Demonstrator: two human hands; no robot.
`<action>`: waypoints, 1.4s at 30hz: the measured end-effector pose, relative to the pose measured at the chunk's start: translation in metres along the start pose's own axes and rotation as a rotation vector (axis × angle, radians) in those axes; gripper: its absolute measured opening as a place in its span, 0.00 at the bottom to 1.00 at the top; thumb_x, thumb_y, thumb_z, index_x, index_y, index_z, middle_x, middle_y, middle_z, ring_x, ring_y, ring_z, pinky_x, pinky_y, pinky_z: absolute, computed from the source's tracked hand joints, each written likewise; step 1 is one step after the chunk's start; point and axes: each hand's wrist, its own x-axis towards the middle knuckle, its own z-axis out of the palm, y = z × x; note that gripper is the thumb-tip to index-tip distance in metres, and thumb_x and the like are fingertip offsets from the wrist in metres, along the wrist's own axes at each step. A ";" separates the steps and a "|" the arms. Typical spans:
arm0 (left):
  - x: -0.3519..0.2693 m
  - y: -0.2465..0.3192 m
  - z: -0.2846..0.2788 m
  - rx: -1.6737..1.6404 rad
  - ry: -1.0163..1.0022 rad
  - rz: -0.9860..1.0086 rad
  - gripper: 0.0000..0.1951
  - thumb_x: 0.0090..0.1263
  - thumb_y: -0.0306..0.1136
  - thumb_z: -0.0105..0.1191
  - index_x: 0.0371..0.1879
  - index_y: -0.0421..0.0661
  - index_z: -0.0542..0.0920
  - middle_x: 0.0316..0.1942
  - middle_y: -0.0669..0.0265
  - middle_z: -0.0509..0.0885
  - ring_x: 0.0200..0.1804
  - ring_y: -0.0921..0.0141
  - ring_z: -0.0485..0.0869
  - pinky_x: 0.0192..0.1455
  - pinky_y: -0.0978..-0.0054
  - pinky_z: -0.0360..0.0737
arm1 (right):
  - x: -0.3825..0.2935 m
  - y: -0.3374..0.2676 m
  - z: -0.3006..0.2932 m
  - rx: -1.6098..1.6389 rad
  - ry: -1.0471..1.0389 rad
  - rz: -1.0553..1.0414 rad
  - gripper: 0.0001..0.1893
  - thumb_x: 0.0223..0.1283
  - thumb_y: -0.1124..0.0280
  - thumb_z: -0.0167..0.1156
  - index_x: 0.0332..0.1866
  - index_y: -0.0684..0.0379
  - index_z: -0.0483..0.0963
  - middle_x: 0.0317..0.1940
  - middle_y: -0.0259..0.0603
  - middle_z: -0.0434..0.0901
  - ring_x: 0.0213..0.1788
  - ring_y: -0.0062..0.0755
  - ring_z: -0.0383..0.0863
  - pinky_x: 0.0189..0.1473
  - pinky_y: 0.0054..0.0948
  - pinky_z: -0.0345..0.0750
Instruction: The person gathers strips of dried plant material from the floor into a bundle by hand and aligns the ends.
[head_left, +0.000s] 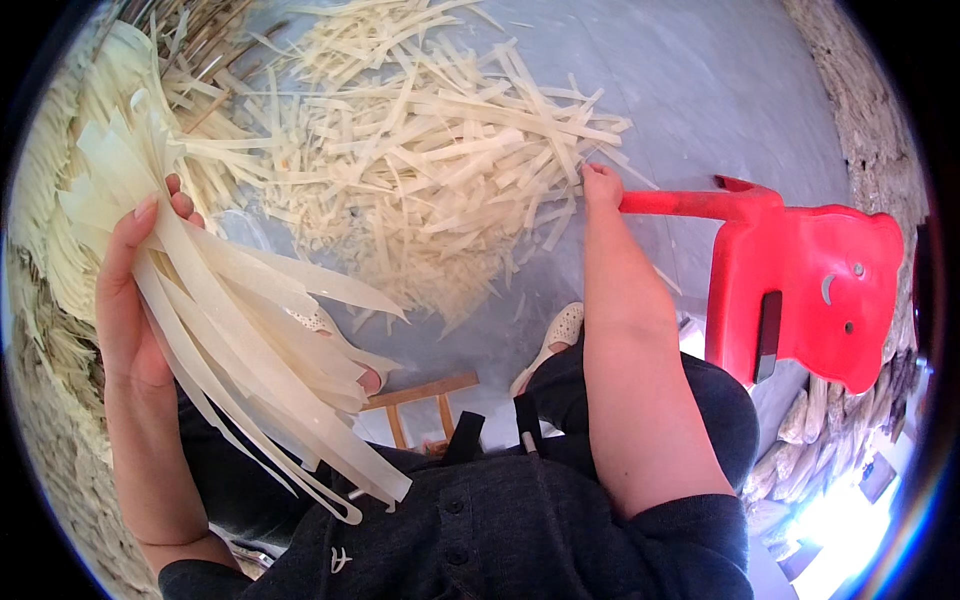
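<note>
My left hand (135, 300) is wrapped around a thick bundle of long, thin, cream-coloured strips (247, 330). The strips fan out above my thumb and hang down across my lap to the lower right. My right arm reaches forward, with my right hand (602, 187) at the right edge of a broad pile of similar strips (450, 150) on the floor. Its fingers are bunched close to the strip ends. Whether they pinch a strip is too small to tell.
A red plastic child's chair (832, 285) stands at my right, with a dark phone-like slab (766, 337) on it. Stacked pale sheets or strips (60, 210) line the left side. Wrapped bundles (806, 427) lie at the lower right. Wooden bars (420, 391) show between my legs.
</note>
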 end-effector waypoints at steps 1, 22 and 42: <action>0.001 0.000 0.002 0.001 0.000 -0.001 0.18 0.67 0.32 0.55 0.54 0.40 0.71 0.39 0.66 0.81 0.40 0.73 0.81 0.46 0.77 0.81 | 0.004 0.005 0.002 0.000 0.000 0.002 0.14 0.53 0.60 0.61 0.40 0.58 0.81 0.38 0.45 0.85 0.43 0.40 0.84 0.49 0.34 0.77; -0.032 0.015 -0.015 -0.027 -0.120 0.100 0.16 0.67 0.34 0.55 0.50 0.40 0.74 0.40 0.67 0.81 0.44 0.75 0.79 0.52 0.78 0.78 | -0.115 -0.021 0.029 0.033 -0.453 -0.212 0.37 0.52 0.57 0.61 0.68 0.59 0.62 0.60 0.54 0.73 0.62 0.47 0.72 0.64 0.33 0.67; -0.009 0.011 -0.009 -0.092 -0.109 0.006 0.17 0.70 0.30 0.52 0.55 0.37 0.72 0.41 0.63 0.83 0.43 0.71 0.83 0.50 0.77 0.82 | -0.065 -0.039 -0.020 -0.721 -0.166 -0.276 0.33 0.54 0.70 0.53 0.70 0.48 0.60 0.72 0.40 0.54 0.69 0.45 0.60 0.63 0.53 0.64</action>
